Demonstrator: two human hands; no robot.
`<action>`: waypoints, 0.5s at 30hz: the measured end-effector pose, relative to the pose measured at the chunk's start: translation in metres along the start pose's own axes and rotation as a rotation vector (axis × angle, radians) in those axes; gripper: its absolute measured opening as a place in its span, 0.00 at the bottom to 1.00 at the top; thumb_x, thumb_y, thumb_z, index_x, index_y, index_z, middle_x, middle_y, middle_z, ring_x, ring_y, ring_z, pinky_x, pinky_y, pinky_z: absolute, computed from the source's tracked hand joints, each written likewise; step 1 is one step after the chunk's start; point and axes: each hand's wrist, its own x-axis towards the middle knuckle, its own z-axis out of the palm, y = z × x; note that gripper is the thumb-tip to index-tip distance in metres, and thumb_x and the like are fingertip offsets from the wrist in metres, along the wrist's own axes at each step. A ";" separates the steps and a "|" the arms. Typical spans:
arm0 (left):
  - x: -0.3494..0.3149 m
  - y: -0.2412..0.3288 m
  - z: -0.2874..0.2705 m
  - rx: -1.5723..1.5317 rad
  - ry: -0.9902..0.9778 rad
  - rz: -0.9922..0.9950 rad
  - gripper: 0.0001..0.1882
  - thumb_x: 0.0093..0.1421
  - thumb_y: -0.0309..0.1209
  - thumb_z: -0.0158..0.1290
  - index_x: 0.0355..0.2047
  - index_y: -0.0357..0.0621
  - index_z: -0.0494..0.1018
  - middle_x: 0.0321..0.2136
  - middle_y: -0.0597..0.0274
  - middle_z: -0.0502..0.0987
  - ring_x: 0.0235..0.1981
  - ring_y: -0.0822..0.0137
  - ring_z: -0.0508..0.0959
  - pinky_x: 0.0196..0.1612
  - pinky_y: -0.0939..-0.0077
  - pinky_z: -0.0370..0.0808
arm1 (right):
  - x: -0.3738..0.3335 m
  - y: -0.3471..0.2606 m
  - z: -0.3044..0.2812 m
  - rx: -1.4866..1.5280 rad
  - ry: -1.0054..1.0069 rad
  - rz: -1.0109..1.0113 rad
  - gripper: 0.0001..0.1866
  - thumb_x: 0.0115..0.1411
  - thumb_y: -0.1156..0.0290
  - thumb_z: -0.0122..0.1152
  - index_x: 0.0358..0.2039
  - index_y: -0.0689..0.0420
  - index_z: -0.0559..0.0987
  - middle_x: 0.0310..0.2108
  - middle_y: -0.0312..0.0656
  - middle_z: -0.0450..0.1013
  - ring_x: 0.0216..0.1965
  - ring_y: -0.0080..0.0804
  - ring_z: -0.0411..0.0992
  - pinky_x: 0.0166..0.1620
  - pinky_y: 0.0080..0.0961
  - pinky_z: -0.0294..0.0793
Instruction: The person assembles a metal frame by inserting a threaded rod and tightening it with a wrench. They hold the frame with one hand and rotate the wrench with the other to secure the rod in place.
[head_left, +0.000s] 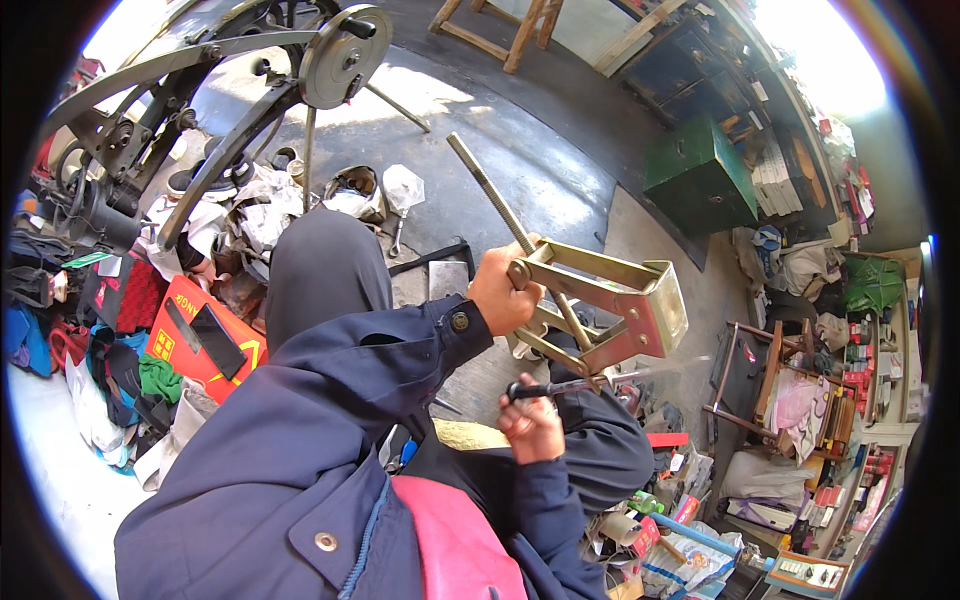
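My left hand (505,292) is closed round a yellowish metal scissor jack (645,322), near one of its pivots. A long threaded rod (492,193) runs through the jack and sticks out at the upper left. Below it, my right hand (535,425) grips a slim tool with a black handle (548,388), held roughly level under the jack's lower end. The tool's far part is a pale blur, so its kind does not show. Both hands are over my lap, between my dark-trousered knees (325,265).
A black hand-cranked machine with a round wheel (345,58) stands at the upper left. Shoes, cloth and a red-orange box (200,335) are heaped left. A green metal box (700,178) stands upper right. Packed shelves, a wooden chair (775,375) and boxes crowd the right.
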 end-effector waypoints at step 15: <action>-0.001 0.003 -0.001 -0.071 0.060 -0.055 0.05 0.66 0.20 0.46 0.37 0.37 0.73 0.24 0.60 0.76 0.27 0.74 0.76 0.33 0.74 0.76 | 0.065 -0.184 0.058 -0.279 0.160 -0.761 0.12 0.74 0.67 0.58 0.51 0.62 0.78 0.41 0.44 0.78 0.41 0.34 0.76 0.45 0.32 0.78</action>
